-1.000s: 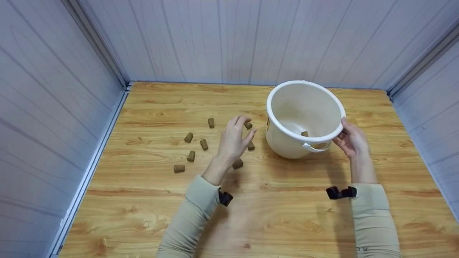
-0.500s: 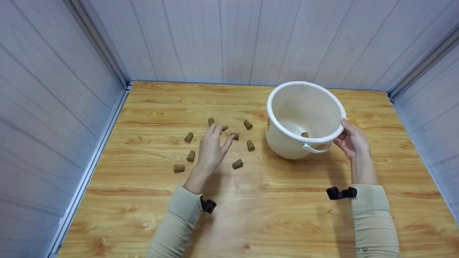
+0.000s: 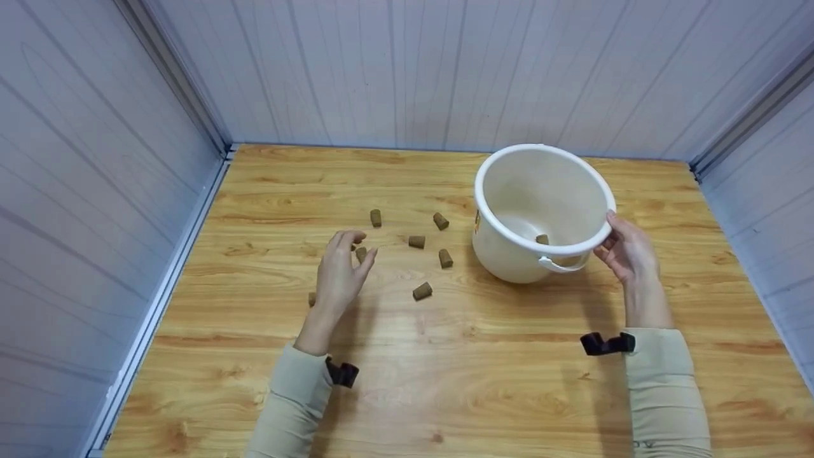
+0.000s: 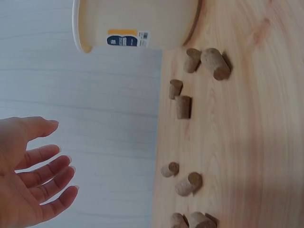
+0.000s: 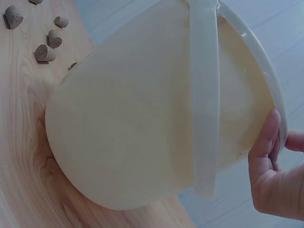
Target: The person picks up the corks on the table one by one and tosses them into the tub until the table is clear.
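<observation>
Stubby, tapered brown corks [image 3: 422,291] lie on the wood-grained worktop [image 3: 458,369], another inside a smooth white bucket [image 3: 509,264]. The right hand [image 3: 631,253] pinches its rim [image 3: 479,191]; the left hand [image 3: 338,273], fingers spread, hovers.

In the head view the light is moderate and rather even; the table [image 3: 477,394] looks warm yellow, the walls [image 3: 362,76] bluish. Soft shadows fall on the table at the inner sides of the left sleeve [image 3: 286,394] and the right sleeve [image 3: 664,388], with a pale sheen between. Both wrist views are paler and slightly hazy. The fine print on the label [image 4: 124,40] is too blurred to read. Small glints shine at the edge of the bucket [image 5: 118,123].
</observation>
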A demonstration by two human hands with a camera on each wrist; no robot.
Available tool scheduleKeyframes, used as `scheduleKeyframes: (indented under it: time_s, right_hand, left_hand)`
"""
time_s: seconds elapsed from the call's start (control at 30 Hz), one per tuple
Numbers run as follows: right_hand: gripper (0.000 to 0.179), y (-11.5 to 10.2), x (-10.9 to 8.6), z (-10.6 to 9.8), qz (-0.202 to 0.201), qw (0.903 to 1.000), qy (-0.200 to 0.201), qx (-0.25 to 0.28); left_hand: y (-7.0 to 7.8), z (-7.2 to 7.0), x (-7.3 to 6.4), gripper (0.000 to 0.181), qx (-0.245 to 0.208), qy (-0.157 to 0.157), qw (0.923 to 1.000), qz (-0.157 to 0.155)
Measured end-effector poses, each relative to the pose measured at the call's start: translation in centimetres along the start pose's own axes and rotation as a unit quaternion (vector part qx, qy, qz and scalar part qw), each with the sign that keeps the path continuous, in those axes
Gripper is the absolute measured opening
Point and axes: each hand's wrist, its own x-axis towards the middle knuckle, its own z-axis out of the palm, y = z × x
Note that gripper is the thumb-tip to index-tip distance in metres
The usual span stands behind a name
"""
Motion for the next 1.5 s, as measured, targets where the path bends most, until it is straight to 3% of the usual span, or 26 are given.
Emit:
scheduleKeyframes:
  time_s: [0.47,0.77,1.23,1.37,1.5]
  right_hand:
    - [0.013,0.2,0.0,-0.3,0.004,0.9999,-0.006,0.012]
    - [0.014,0.3,0.0,-0.3,0.003,1.0,0.002,0.008]
    - [0.014,0.1,-0.1,-0.1,0.005,0.9999,-0.013,0.001]
    - [0.013,0.0,-0.1,0.0,0.004,0.9999,-0.01,-0.004]
    - [0.012,-0.1,0.0,0.1,0.006,0.9999,-0.009,-0.002]
  left_hand:
    - [-2.9,-1.0,-1.4,0.026,0.005,0.004,0.9991,-0.041]
    - [-4.8,-1.0,-2.8,0.026,0.012,0.013,0.9985,-0.051]
    - [-7.9,-1.4,-4.4,0.031,-0.034,-0.025,0.9965,-0.073]
    - [-8.5,-1.5,-4.8,0.032,-0.041,-0.028,0.9946,-0.091]
    - [-9.2,-1.4,-5.3,0.031,-0.043,-0.02,0.9948,-0.09]
